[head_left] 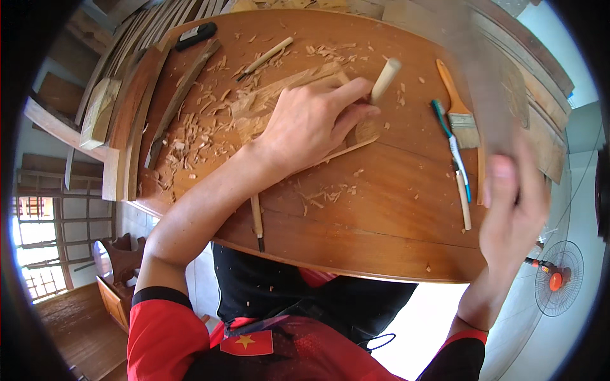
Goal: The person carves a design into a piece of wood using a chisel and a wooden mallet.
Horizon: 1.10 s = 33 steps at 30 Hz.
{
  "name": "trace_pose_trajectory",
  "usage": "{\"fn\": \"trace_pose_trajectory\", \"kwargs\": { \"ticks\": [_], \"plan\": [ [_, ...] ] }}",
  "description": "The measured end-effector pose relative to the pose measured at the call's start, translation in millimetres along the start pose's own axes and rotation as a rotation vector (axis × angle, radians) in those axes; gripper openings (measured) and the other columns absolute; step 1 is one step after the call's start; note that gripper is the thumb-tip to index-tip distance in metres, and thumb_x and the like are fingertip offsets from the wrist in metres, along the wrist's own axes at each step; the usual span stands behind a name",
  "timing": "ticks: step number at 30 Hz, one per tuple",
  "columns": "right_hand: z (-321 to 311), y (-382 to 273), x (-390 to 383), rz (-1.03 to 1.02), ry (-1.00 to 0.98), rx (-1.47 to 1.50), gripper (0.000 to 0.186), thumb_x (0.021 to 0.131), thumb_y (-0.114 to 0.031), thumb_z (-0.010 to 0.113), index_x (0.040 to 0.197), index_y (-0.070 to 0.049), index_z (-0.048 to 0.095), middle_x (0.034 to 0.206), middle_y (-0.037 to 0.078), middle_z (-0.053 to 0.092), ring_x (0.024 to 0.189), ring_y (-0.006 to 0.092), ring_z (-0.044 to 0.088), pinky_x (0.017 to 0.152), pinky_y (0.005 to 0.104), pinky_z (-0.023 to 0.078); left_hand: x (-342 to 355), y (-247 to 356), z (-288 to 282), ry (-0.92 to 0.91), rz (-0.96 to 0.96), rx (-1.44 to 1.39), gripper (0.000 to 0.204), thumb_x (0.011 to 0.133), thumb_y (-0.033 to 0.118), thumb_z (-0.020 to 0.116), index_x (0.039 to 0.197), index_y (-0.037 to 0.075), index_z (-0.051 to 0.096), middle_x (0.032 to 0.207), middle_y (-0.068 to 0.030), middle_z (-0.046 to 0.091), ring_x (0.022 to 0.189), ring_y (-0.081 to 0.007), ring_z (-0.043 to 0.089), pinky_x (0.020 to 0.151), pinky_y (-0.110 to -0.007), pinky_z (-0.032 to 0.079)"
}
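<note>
My left hand (pixel 305 124) is closed around a carving chisel (pixel 385 81). Its pale wooden handle sticks up past my thumb and forefinger, while the blade is hidden. Below that hand lies a carved wooden board (pixel 254 105), partly covered by my fingers and wrist. On the right, my right hand (pixel 515 203) grips a long wooden bar (pixel 489 95), raised above the table and smeared by motion. Wood shavings (pixel 197 136) are scattered around the board, mostly to its left.
On the wooden table (pixel 381 216) lie more chisels (pixel 265 58), a flat brush (pixel 454 105), a toothbrush (pixel 452 143), a dark block (pixel 196 36) and a curved wood strip (pixel 181 101). Planks (pixel 136 120) line the left edge. A fan (pixel 558 279) stands at right.
</note>
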State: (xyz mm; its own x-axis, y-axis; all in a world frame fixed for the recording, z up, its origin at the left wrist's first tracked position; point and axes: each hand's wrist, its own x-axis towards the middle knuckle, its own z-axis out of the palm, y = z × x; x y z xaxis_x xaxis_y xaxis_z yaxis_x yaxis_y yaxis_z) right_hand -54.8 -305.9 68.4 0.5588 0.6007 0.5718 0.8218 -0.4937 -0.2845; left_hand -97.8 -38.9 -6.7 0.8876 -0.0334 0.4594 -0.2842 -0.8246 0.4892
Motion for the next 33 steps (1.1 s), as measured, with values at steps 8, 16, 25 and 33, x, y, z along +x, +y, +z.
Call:
{"fn": "trace_pose_trajectory", "kwargs": {
  "ticks": [8, 16, 25, 33],
  "plan": [
    [-6.5, -8.2, 2.2, 0.236, 0.122, 0.187, 0.040, 0.104, -0.023, 0.064, 0.136, 0.001, 0.065, 0.083, 0.013, 0.073, 0.065, 0.0180, 0.063, 0.070, 0.0349, 0.050, 0.6, -1.8, 1.1, 0.023, 0.035, 0.017, 0.016, 0.097, 0.019, 0.070, 0.105, 0.006, 0.068, 0.088, -0.0132, 0.068, 0.082, -0.0384, 0.066, 0.070, -0.045, 0.052],
    [21.2, 6.1, 1.8, 0.112, 0.007, 0.020, 0.039, 0.101, -0.030, 0.069, 0.123, 0.002, 0.069, 0.098, 0.021, 0.075, 0.079, 0.0310, 0.073, 0.072, 0.0377, 0.055, 3.5, 0.8, -2.9, -0.019, 0.034, 0.070, 0.019, 0.098, 0.024, 0.070, 0.104, 0.006, 0.066, 0.088, -0.0139, 0.070, 0.081, -0.0389, 0.067, 0.067, -0.046, 0.052],
    [50.5, 28.8, -11.6, 0.727, -0.062, 1.132, 0.051, 0.112, -0.044, 0.043, 0.127, 0.002, 0.059, 0.077, 0.003, 0.053, 0.047, 0.0075, 0.045, 0.041, 0.0241, 0.036, 53.4, 14.1, -12.8, -0.402, -0.056, 0.223, 0.019, 0.100, 0.025, 0.066, 0.107, 0.008, 0.066, 0.088, -0.0108, 0.076, 0.083, -0.0312, 0.073, 0.070, -0.039, 0.056],
    [48.4, 33.9, -11.9, 0.861, -0.154, 1.333, 0.053, 0.111, -0.049, 0.045, 0.129, 0.000, 0.057, 0.077, 0.002, 0.052, 0.049, 0.0079, 0.047, 0.042, 0.0255, 0.039, 50.6, -26.1, -6.5, -0.378, -0.193, -0.599, 0.023, 0.106, 0.019, 0.060, 0.119, 0.000, 0.063, 0.105, -0.0135, 0.076, 0.100, -0.0198, 0.071, 0.088, -0.034, 0.056]
  ]
}}
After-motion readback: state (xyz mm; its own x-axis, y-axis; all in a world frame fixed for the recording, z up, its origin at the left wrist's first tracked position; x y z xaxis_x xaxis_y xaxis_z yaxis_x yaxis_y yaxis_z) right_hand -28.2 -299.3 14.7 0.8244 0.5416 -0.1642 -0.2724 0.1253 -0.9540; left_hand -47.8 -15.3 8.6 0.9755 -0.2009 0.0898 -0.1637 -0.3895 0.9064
